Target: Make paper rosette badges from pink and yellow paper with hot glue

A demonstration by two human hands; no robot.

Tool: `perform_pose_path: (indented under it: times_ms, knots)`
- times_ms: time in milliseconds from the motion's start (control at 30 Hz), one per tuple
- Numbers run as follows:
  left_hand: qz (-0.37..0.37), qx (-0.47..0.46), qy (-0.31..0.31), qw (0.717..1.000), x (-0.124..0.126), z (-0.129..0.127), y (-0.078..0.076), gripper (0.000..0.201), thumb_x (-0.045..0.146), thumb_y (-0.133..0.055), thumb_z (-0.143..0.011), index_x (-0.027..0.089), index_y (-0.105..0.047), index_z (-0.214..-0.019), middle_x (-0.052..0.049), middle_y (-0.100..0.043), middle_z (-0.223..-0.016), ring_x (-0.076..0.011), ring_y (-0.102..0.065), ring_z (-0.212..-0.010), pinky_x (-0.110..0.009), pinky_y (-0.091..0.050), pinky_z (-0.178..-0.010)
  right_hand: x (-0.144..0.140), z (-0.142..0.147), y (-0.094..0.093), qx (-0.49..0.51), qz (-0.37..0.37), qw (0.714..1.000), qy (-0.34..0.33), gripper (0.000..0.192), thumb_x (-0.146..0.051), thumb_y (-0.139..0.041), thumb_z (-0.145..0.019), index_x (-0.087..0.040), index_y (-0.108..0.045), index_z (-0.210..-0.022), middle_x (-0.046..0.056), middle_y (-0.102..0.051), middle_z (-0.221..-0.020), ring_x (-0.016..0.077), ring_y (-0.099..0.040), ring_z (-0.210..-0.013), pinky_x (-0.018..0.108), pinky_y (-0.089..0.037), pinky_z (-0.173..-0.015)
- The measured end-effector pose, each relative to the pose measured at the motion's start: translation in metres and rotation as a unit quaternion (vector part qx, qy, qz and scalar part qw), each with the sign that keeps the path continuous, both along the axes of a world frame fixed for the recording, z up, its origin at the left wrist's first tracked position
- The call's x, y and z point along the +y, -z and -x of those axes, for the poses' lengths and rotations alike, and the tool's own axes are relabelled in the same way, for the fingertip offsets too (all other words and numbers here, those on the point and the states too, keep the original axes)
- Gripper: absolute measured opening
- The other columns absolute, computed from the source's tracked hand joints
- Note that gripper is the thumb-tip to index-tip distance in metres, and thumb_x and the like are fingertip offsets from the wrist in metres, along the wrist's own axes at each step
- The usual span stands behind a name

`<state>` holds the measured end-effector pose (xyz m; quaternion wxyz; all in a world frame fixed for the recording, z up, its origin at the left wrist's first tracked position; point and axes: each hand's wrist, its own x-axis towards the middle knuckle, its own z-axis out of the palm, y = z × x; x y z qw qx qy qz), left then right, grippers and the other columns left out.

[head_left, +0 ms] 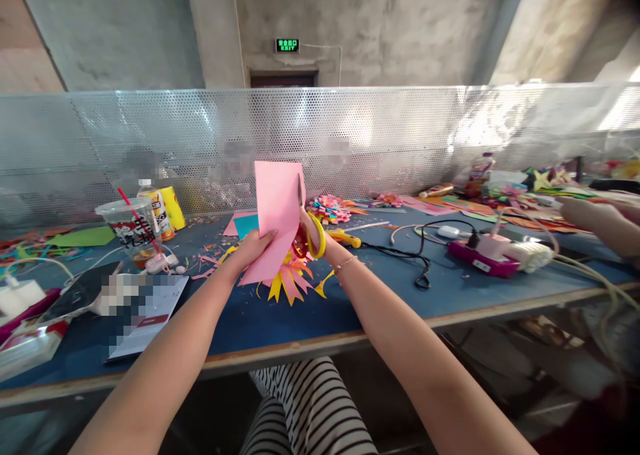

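A pink paper sheet [277, 205] met yellow-handled scissors [311, 232] above a yellow and pink paper flower [290, 278] on the blue table [280, 318]; a magenta power strip [483, 255] lay near black cable [417, 258], black-and-white striped clothing [310, 408] below.

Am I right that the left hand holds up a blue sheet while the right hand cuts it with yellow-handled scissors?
Not quite: the sheet is pink, not blue, as the head view shows. The left hand holds it up while the right hand cuts it with the yellow-handled scissors.
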<state>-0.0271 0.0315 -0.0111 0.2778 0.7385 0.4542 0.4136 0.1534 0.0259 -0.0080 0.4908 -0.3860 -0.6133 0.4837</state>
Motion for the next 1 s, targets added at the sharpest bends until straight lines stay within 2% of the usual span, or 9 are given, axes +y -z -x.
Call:
perform_pose_path:
  times_ms: [167,400,500,633,800,900,1000]
  knots:
    - [0.004,0.008,0.014,1.000,-0.002,-0.002,0.000,0.056,0.058,-0.052,-0.075,0.011,-0.067,-0.101,-0.012,-0.071,-0.092,-0.0287,-0.064,-0.089,-0.037,-0.049,-0.081,-0.003,0.000,-0.005,-0.014,0.034,0.999,0.024,0.065,-0.071,-0.018,-0.085,-0.020,-0.041,-0.054,0.001,-0.038,-0.032,0.0095,-0.038,-0.032,0.019,-0.028,-0.032]
    - [-0.006,0.024,0.015,1.000,-0.003,-0.001,-0.001,0.057,0.059,-0.048,-0.077,0.010,-0.067,-0.099,-0.012,-0.071,-0.092,-0.0276,-0.065,-0.085,-0.037,-0.050,-0.077,-0.009,0.002,-0.010,-0.091,0.006,0.991,0.098,0.068,-0.071,-0.017,-0.085,-0.020,-0.040,-0.045,0.003,-0.039,-0.032,0.0102,-0.039,-0.030,0.021,-0.031,-0.031]
    - [-0.005,0.025,0.021,0.999,-0.002,-0.001,0.000,0.057,0.059,-0.048,-0.078,0.010,-0.067,-0.098,-0.012,-0.071,-0.092,-0.0275,-0.065,-0.086,-0.037,-0.049,-0.079,-0.012,0.003,-0.011,-0.102,0.004,0.989,0.110,0.069,-0.071,-0.017,-0.085,-0.020,-0.039,-0.044,0.003,-0.039,-0.032,0.0096,-0.038,-0.030,0.020,-0.029,-0.030]
    - [-0.002,0.022,0.014,1.000,-0.003,-0.001,-0.002,0.057,0.061,-0.050,-0.075,0.011,-0.068,-0.094,-0.012,-0.071,-0.092,-0.0286,-0.065,-0.086,-0.037,-0.049,-0.079,-0.011,0.003,-0.012,-0.023,0.033,0.997,0.072,0.067,-0.073,-0.020,-0.084,-0.021,-0.037,-0.045,0.001,-0.038,-0.031,0.0094,-0.036,-0.028,0.021,-0.027,-0.028]
    - [0.005,0.037,0.042,0.998,-0.007,-0.002,-0.006,0.059,0.063,-0.055,-0.071,0.011,-0.068,-0.096,-0.013,-0.071,-0.095,-0.0290,-0.065,-0.085,-0.037,-0.049,-0.077,-0.006,-0.001,-0.013,0.049,0.061,0.997,-0.002,0.070,-0.076,-0.017,-0.082,-0.020,-0.045,-0.051,0.001,-0.044,-0.035,0.0100,-0.036,-0.027,0.022,-0.029,-0.027]
    - [0.010,0.038,0.048,0.998,-0.007,-0.002,-0.006,0.058,0.062,-0.055,-0.072,0.011,-0.068,-0.095,-0.013,-0.072,-0.092,-0.0281,-0.065,-0.082,-0.036,-0.050,-0.073,-0.003,-0.002,-0.011,0.061,0.048,0.997,0.002,0.068,-0.077,-0.021,-0.080,-0.020,-0.047,-0.053,0.002,-0.046,-0.036,0.0108,-0.040,-0.029,0.022,-0.030,-0.028]
    - [0.006,0.035,0.052,0.998,-0.004,-0.001,-0.004,0.056,0.061,-0.055,-0.072,0.011,-0.068,-0.095,-0.012,-0.072,-0.090,-0.0269,-0.065,-0.081,-0.034,-0.050,-0.072,0.000,-0.002,-0.008,0.047,0.027,0.998,0.039,0.068,-0.078,-0.024,-0.079,-0.020,-0.047,-0.052,0.002,-0.046,-0.035,0.0110,-0.039,-0.028,0.022,-0.030,-0.027]
